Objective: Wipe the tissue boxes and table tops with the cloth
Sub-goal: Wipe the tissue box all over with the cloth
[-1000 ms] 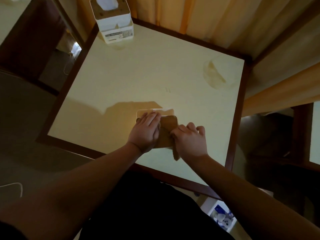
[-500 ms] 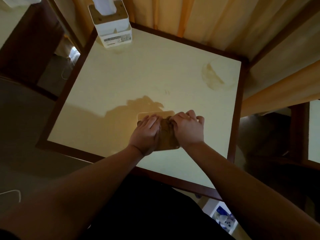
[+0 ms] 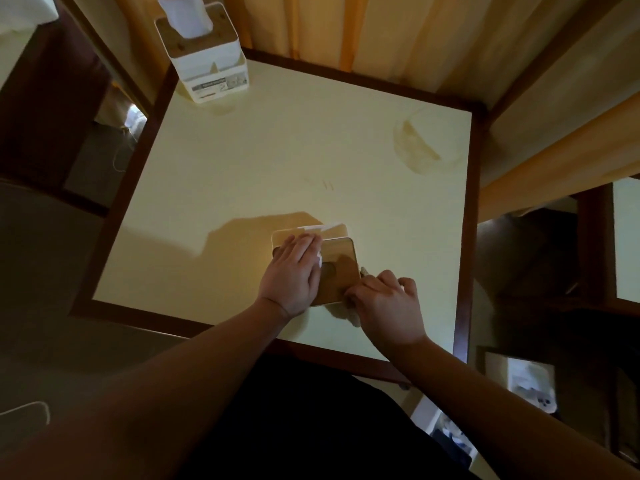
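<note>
A big square table (image 3: 277,161) with a pale yellow top and a dark brown edge fills most of the view. Far up from both hands, at the far left corner of the table, stands a white tissue box (image 3: 204,64) with a brown lid and a white tissue sticking up out of it. Far up and to the right of the right hand is a round brownish stain (image 3: 419,147) on the table top.

Under the hands, near the front edge of the table, sits a second tissue box (image 3: 337,268) with a brown wooden lid. The left hand (image 3: 292,273) lies flat on the left side of this box, fingers straight and close together, pressing down on a bit of white tissue. The right hand (image 3: 384,303) is just beside the box's right front corner, with its fingers curled around a cloth (image 3: 346,315). Only a small pale bit of the cloth peeks out below the hand, touching the table.
</note>
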Action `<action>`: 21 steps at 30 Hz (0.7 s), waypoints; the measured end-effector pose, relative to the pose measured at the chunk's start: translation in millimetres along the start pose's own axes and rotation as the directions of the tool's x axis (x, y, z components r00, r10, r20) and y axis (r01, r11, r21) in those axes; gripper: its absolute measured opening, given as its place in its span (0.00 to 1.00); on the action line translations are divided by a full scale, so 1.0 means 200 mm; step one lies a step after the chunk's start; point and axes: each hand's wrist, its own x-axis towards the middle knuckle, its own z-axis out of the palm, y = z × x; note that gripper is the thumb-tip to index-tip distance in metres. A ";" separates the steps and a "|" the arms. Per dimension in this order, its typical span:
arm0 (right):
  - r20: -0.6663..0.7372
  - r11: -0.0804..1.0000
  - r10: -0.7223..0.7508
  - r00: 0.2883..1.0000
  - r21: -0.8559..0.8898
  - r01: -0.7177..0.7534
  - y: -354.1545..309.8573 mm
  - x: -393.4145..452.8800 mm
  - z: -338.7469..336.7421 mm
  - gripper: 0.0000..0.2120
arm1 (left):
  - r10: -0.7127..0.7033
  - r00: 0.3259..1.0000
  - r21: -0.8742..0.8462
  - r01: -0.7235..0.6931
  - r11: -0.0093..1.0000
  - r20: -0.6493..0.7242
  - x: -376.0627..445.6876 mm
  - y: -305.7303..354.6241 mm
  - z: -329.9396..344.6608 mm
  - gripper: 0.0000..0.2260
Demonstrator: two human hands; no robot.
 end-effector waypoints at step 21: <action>0.063 0.996 0.084 0.994 -0.003 -0.084 -0.01 0.17 0.01 0.13 | -0.010 0.999 0.011 0.010 1.000 0.039 0.01 0.00 -0.01 0.23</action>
